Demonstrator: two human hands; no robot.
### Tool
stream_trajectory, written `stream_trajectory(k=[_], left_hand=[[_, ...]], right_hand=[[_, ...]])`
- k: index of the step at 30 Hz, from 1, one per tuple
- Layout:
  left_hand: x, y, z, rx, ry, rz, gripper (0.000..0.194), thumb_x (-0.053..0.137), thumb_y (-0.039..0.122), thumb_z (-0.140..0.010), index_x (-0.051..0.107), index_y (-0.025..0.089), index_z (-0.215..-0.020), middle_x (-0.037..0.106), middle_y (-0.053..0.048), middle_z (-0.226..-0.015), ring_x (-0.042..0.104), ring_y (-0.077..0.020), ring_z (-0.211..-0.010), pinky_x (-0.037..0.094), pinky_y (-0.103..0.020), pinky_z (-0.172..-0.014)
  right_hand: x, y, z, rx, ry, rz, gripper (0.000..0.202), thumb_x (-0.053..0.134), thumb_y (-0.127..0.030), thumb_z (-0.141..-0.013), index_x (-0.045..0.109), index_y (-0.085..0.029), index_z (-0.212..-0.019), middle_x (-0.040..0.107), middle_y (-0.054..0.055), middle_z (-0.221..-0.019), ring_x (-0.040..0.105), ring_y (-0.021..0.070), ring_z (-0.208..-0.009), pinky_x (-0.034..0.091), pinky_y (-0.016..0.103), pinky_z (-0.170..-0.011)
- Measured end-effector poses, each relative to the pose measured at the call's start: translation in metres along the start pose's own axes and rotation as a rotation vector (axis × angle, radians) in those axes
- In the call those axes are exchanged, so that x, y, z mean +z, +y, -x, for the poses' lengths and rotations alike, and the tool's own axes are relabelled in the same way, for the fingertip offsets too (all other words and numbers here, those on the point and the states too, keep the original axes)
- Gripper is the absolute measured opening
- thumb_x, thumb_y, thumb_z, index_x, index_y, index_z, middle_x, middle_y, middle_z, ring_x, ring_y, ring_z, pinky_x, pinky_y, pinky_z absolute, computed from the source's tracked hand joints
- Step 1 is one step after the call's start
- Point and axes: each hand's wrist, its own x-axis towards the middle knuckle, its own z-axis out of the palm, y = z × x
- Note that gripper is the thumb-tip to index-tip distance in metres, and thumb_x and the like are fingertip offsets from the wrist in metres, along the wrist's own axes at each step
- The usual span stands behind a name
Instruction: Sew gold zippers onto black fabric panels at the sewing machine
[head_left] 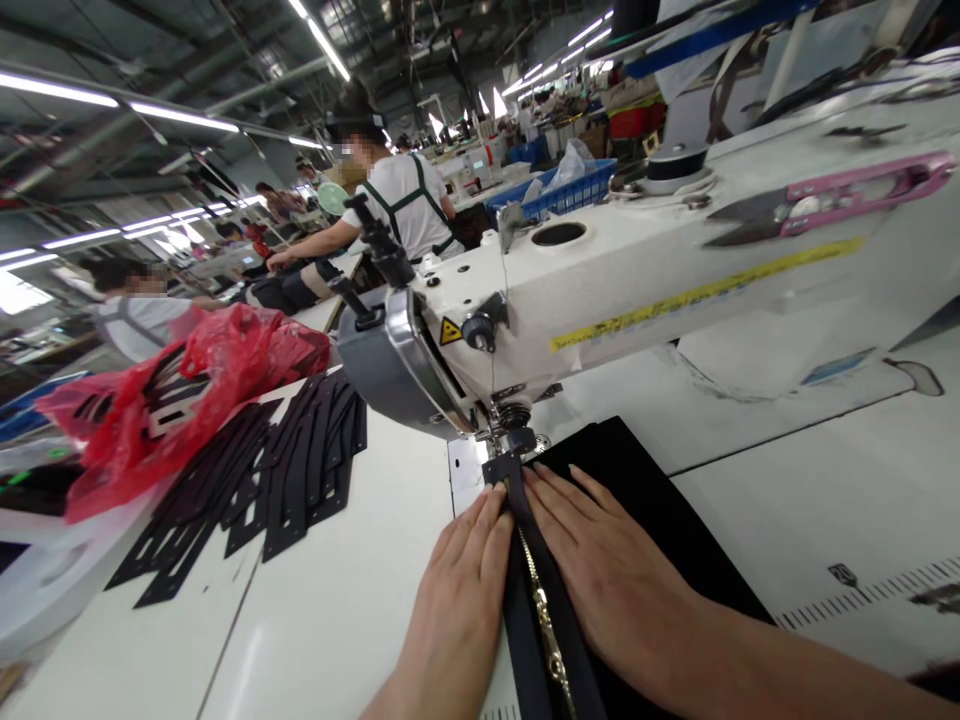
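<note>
A black zipper (538, 590) with gold teeth and gold sliders runs from the lower edge up to the needle area of a white sewing machine (600, 270). My left hand (461, 590) lies along the zipper's left side, fingers stretched out and fingertips close to the presser foot (517, 440). Flat on the right side rests my right hand (600, 550), its fingers extended over the zipper tape and a black fabric piece (622, 460). At the foot, a dark strip end (501, 468) lies across the zipper's top. Part of the fabric is hidden beneath my right hand.
Dark slotted strips (307, 470) lie overlapped on the left tabletop beside a red plastic bag (195, 380). Pink-handled thread snips (832, 200) rest on the machine arm. A blue basket (562, 190) stands behind it. Co-workers (412, 205) sit farther back.
</note>
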Motion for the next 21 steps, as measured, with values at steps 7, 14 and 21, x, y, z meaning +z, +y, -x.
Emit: stream_trajectory(k=[7, 14, 21], left_hand=[[-0.003, 0.004, -0.004, -0.101, 0.019, 0.107, 0.034, 0.030, 0.008, -0.089, 0.050, 0.009, -0.116, 0.053, -0.017, -0.126, 0.048, -0.0268, -0.118, 0.048, -0.046, -0.093], [0.006, 0.005, -0.009, -0.136, 0.151, 0.089, 0.032, 0.030, 0.013, -0.092, 0.058, 0.009, -0.108, 0.060, -0.016, -0.115, 0.057, -0.0264, -0.107, 0.050, -0.043, -0.090], [0.014, -0.005, -0.028, -0.152, 0.191, 0.107, 0.029, 0.034, 0.008, -0.089, 0.059, 0.007, -0.103, 0.061, -0.016, -0.111, 0.057, -0.0243, -0.106, 0.046, -0.039, -0.095]], right_hand=[[0.003, 0.005, -0.002, -0.112, 0.080, 0.178, 0.048, 0.034, -0.011, -0.083, 0.046, -0.008, -0.129, 0.044, 0.017, -0.135, 0.041, 0.0259, -0.125, 0.041, 0.046, -0.098], [0.006, 0.010, -0.004, -0.228, 0.143, 0.356, 0.048, 0.038, -0.010, -0.079, 0.048, -0.004, -0.125, 0.049, 0.019, -0.130, 0.048, 0.0277, -0.119, 0.049, 0.047, -0.089], [0.013, 0.027, -0.018, -0.241, 0.171, 0.367, 0.048, 0.037, -0.007, -0.077, 0.051, -0.003, -0.122, 0.058, 0.019, -0.120, 0.054, 0.0276, -0.113, 0.048, 0.048, -0.089]])
